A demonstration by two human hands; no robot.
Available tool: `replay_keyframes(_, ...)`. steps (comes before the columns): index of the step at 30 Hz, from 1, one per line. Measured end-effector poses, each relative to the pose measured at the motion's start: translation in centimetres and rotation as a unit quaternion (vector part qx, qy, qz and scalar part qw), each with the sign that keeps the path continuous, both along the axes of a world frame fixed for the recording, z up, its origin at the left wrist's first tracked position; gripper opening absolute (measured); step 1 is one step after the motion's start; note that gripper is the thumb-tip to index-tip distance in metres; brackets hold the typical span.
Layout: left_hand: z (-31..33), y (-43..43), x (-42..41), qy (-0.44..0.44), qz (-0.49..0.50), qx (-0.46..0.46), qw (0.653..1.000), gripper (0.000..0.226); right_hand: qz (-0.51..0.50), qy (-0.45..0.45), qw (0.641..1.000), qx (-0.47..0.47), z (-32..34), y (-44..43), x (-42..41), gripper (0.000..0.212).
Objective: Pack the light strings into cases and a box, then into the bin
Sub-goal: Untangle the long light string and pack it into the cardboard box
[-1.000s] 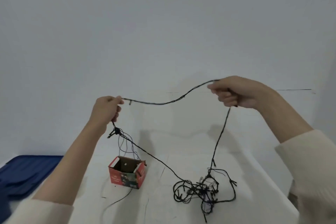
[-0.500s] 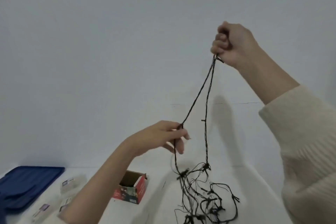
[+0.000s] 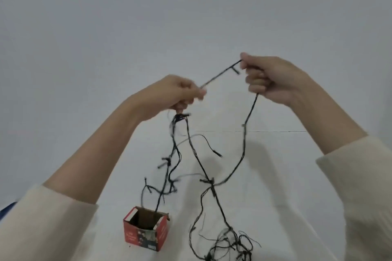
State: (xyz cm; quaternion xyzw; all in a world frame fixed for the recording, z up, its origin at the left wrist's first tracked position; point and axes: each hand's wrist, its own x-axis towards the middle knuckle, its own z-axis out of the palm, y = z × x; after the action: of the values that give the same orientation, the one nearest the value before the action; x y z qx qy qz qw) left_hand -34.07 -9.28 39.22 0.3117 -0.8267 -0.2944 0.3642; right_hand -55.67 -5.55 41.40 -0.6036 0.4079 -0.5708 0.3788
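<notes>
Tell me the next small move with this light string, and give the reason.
Probably bring the right hand over to the left hand to lay on another loop. A short span of the light string runs between both fists, loops hang below the left, and a tangle is still on the table beside the open red box.

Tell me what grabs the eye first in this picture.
Two raised hands at centre: the left hand and right hand pinch a short stretch of dark light string between them. The rest of it hangs in loops to a tangle on the white table. Below the left hand stands an open red box.
</notes>
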Motion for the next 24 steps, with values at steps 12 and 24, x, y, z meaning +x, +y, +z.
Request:
replay_keyframes(12, -4.7, -2.2, 4.4, 0.065, 0.069, 0.098, 0.991, 0.024, -0.187, 0.1, 0.977, -0.039, -2.3, -0.9, -4.4, 0.03)
replay_keyframes(24, -3.2, -1.9, 0.2, -0.097, 0.205, -0.227, 0.947, 0.006, 0.039, 0.021, 0.998, 0.038, -3.7, -0.3, 0.9, 0.021)
